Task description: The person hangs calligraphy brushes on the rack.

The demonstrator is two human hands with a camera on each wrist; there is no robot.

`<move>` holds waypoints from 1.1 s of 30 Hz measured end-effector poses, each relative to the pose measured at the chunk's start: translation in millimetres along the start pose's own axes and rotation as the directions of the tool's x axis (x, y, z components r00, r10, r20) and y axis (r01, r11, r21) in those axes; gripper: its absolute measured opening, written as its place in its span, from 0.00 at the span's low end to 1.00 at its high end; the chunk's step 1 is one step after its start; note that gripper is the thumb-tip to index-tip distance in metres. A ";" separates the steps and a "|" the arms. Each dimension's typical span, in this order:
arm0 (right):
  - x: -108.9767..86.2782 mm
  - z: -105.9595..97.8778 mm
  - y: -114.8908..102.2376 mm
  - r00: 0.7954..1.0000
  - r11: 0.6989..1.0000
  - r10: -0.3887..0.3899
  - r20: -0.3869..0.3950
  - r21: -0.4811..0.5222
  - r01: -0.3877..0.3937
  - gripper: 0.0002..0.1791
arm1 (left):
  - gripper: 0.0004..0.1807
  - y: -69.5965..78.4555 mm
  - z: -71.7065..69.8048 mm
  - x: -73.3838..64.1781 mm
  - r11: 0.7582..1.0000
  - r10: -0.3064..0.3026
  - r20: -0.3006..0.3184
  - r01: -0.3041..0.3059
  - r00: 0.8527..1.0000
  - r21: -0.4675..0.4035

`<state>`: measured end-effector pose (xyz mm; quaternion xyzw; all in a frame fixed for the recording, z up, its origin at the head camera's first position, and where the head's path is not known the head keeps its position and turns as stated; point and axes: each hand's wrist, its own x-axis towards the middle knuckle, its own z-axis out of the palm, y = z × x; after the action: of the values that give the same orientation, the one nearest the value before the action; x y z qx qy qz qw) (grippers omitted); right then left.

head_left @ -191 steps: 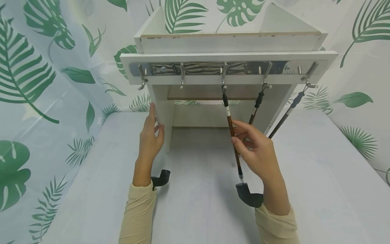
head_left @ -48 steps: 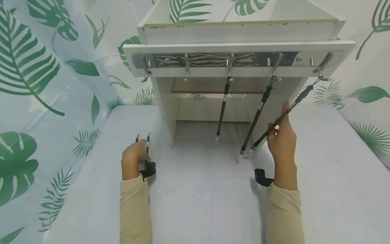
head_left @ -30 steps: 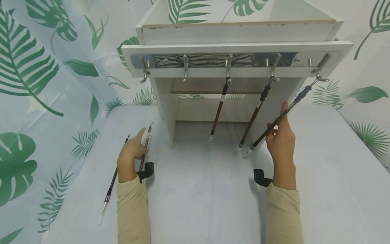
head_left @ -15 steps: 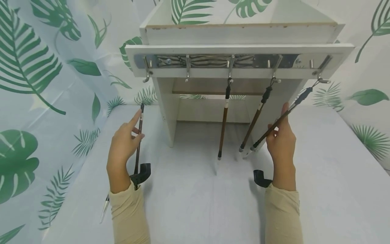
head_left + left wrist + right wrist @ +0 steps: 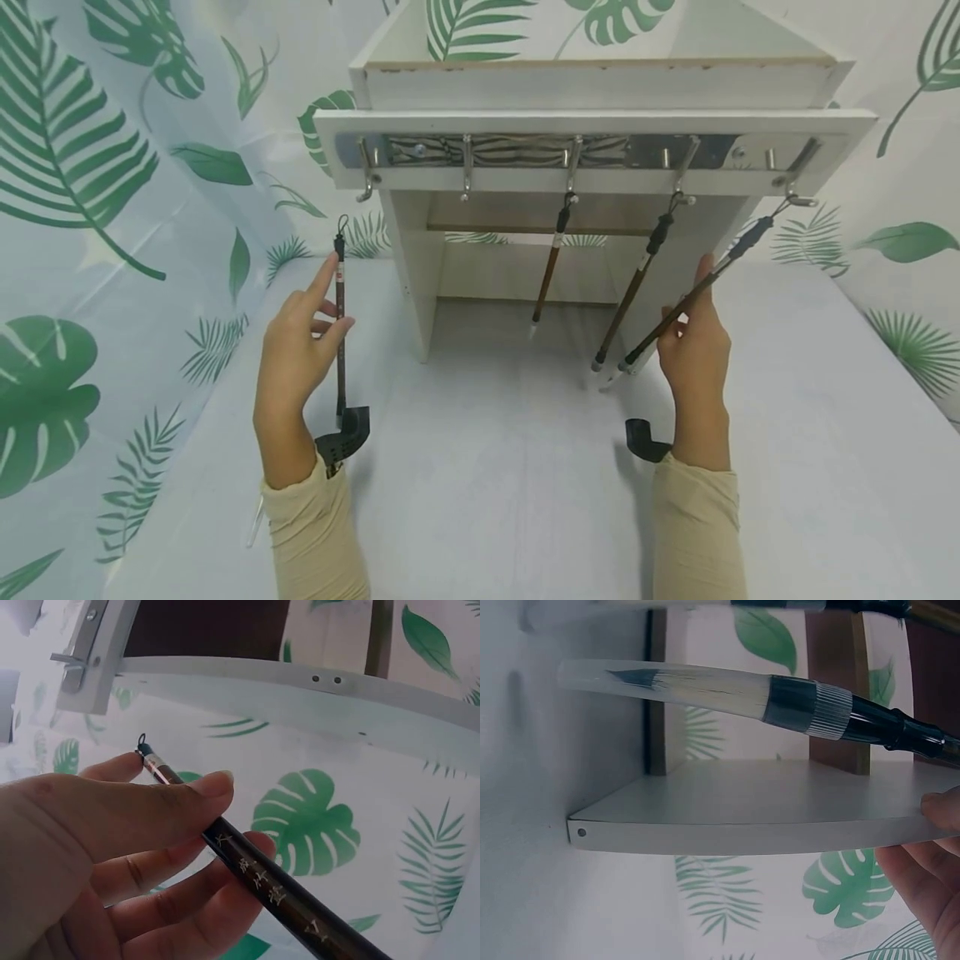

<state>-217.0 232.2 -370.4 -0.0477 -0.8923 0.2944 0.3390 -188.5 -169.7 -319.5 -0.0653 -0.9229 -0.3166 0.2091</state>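
My left hand pinches a brown calligraphy brush between thumb and fingers, left of the cabinet. It stands nearly upright, loop up; pale characters mark its handle in the left wrist view, and its lower end is hidden behind the wrist mount. My right hand grips the front edge of the cabinet's right side panel, thumb inside, fingers outside. Across that hand slants a dark brush hung from the rightmost hook. Two more brushes hang beside it, one on the fourth hook, another on the middle hook.
A white rail with a row of metal hooks crosses the cabinet front; its two left hooks bear nothing. Another brush's clear cap shows on the table beside my left sleeve. A leaf-printed sheet covers the walls.
My right hand has left the middle-hook brush for the right panel. My left hand has left the left panel, taken a brush from the table and raised it upright. The middle brush swings.
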 end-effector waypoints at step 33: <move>-0.1 -2.1 -2.2 0.999 0.999 0.040 0.030 -0.018 -0.039 0.41 | 0.40 31.7 4.6 -6.4 0.943 0.303 -0.242 -0.327 0.922 -0.064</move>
<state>-215.4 231.4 -367.9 -0.0639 -0.8987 0.2938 0.3192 -176.3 -141.7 -307.9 -0.1868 -0.8524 -0.3314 0.3587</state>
